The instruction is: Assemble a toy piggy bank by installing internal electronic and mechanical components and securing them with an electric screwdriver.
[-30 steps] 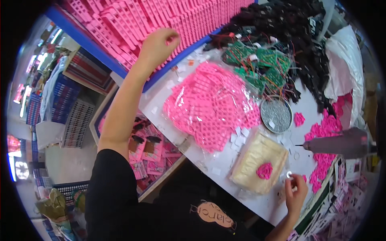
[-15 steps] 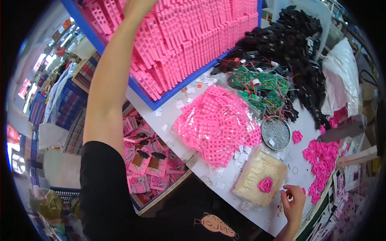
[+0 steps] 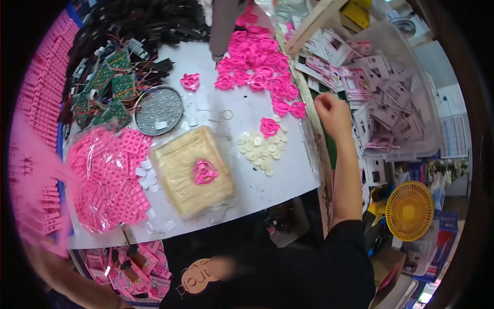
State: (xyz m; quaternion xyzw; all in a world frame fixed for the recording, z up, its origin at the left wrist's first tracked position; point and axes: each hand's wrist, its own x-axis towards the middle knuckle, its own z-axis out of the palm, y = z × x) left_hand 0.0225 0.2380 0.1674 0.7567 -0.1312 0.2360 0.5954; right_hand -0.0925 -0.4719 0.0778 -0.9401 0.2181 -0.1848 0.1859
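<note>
Near left, blurred pink plastic pc. (image 3: 40, 162) is clamped in L hand (image 3: 56, 268), by blue plastic crate (image 3: 76, 19) of pink pcs. At right, R hand (image 3: 333, 114) is curled, contents can't be told, by clear plastic bin (image 3: 431, 103) of white-pink pcs. Silver bits are held in round metal tin (image 3: 181, 110), left.

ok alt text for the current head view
A person's right hand, fingers curled, is near the right edge of a white worktable; the blurred left hand is at lower left by blurred pink plastic. Between them, a pink openwork plastic piece sits on a cream, plastic-wrapped block.
</note>
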